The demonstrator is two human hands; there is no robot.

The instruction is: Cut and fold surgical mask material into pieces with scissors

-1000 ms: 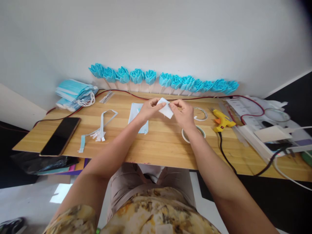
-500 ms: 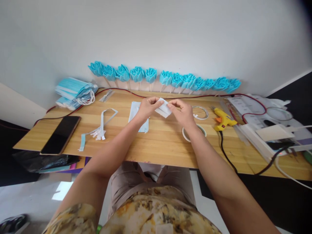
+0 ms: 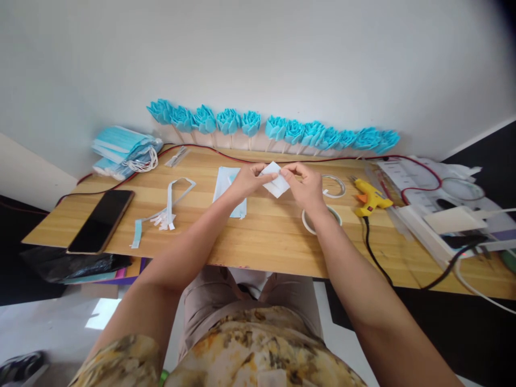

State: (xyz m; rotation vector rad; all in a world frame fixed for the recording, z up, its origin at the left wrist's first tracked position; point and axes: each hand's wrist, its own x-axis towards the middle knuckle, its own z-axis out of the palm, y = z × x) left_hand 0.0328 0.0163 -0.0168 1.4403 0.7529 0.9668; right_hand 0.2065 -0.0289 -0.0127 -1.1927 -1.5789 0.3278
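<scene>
A small pale square of material [image 3: 276,186] is held between my two hands above the middle of the table. My left hand [image 3: 250,180] pinches its left side, thumb lying across the face. On the other side, my right hand [image 3: 303,183] grips the upper right edge between thumb and fingers. Partly behind my left forearm lies a light blue rectangular sheet [image 3: 221,185]. Right of my hands are a thin white ring [image 3: 341,186] and a roll of tape [image 3: 308,223], the latter partly covered by my right wrist.
Several blue flowers on sticks [image 3: 229,121] lean against the wall. Packed masks [image 3: 121,145], a phone [image 3: 101,221] and cut strips [image 3: 169,207] are at the left. A yellow glue gun [image 3: 371,197] and a power strip [image 3: 429,234] are at the right.
The pale square has turned to a diamond position and shifted slightly right, showing more of its face. Both hands have moved slightly right with it, still gripping it.
</scene>
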